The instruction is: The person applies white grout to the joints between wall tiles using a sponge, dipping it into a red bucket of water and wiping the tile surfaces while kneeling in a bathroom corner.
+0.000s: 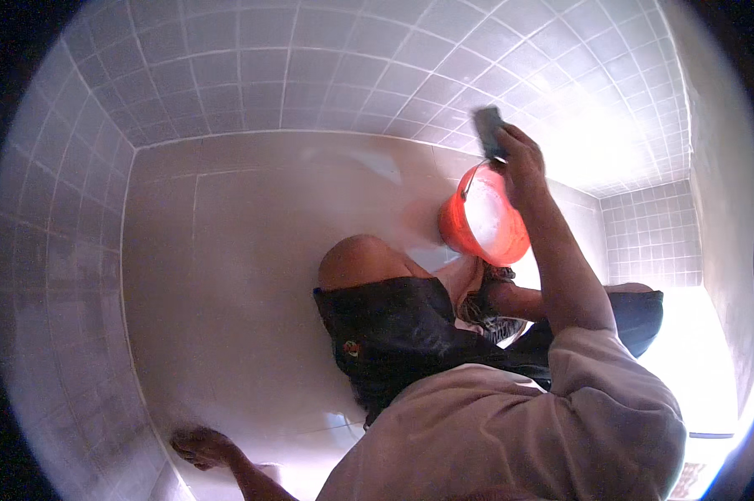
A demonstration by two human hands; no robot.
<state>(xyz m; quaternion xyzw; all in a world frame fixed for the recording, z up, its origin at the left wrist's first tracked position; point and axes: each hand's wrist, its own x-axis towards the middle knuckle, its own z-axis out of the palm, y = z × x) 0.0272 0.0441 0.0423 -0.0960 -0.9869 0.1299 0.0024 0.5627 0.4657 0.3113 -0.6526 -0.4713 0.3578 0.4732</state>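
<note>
My right hand (520, 159) grips a dark grey-green pad (488, 127), raised over the back of an orange-red bucket (452, 221). The bucket holds whitish, sudsy liquid and has its handle up, partly behind my hand. My left hand (202, 444) is low at the lower left, beside the foot of the tiled side wall (60, 250). Its fingers look bent but are dark and blurred; I cannot tell whether they hold anything.
I sit or crouch on a beige tiled floor (227, 275), with my bare knee (356, 259) left of the bucket. A tiled wall (352, 67) rises beyond it. A plain pale wall (719, 209) runs along the right, with bright light at the lower right.
</note>
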